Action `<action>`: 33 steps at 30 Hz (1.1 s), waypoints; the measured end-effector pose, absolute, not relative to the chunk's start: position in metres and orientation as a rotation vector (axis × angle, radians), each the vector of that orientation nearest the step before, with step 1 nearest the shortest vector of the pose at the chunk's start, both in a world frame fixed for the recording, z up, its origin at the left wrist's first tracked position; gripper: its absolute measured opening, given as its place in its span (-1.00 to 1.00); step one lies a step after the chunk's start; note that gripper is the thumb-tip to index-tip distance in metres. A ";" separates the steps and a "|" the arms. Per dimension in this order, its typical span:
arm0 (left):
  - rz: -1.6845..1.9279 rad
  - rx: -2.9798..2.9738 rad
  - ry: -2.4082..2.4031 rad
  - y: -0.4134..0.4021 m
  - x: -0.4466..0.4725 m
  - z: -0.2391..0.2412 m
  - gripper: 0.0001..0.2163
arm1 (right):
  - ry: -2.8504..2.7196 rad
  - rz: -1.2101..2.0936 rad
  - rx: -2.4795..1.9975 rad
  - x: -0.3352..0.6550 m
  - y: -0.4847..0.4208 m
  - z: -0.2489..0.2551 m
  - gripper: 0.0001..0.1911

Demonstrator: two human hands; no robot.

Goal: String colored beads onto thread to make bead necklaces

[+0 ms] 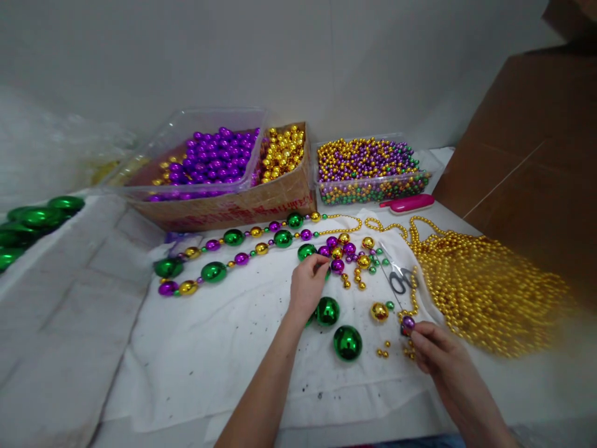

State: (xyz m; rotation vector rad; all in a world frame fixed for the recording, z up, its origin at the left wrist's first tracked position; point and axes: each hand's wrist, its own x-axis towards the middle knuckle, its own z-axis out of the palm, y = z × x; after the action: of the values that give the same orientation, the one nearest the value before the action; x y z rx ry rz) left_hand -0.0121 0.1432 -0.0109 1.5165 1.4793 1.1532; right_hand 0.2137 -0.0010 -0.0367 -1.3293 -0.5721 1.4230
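Note:
My left hand (308,287) is closed in a pinch at the edge of a cluster of shiny loose beads; what its fingertips hold is hidden. Beside it lie a purple bead (337,267) and a large green bead (306,251). My right hand (438,350) pinches a small purple bead (408,323) at the lower end of a gold bead strand (414,303). Between the hands rest large green balls (347,343), a gold ball (379,312) and tiny gold beads (382,353). Scissors (400,280) with dark handles lie above my right hand.
A finished-looking bead necklace (213,272) stretches across the white cloth (224,367). Behind stand a cardboard box (233,211) with a clear bin (186,186), and a bead-filled tub (373,190). A pink tool (411,203) lies before the tub. Gold strands (489,292) heap at right.

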 end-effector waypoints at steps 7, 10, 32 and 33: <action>1.029 1.810 1.485 0.117 -0.009 -0.005 -0.89 | -0.534 1.416 -1.299 0.207 -0.002 -0.035 -0.79; 0.880 1.937 1.535 0.103 -0.010 -0.001 -0.89 | -0.536 1.412 -1.320 0.208 -0.004 -0.037 -0.79; 1.026 0.331 0.733 0.069 -0.025 0.010 -0.61 | -0.873 1.367 -1.469 0.202 -0.022 -0.014 -0.74; 1.039 0.283 0.732 0.073 -0.028 0.010 -0.60 | -0.913 1.353 -1.506 0.201 -0.024 -0.010 -0.73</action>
State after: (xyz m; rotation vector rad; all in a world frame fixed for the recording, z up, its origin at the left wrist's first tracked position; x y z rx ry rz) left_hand -0.0280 0.0731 0.0100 0.2827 0.7315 1.0391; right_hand 0.2013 -0.0241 -0.0103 -1.5057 -0.9125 1.3528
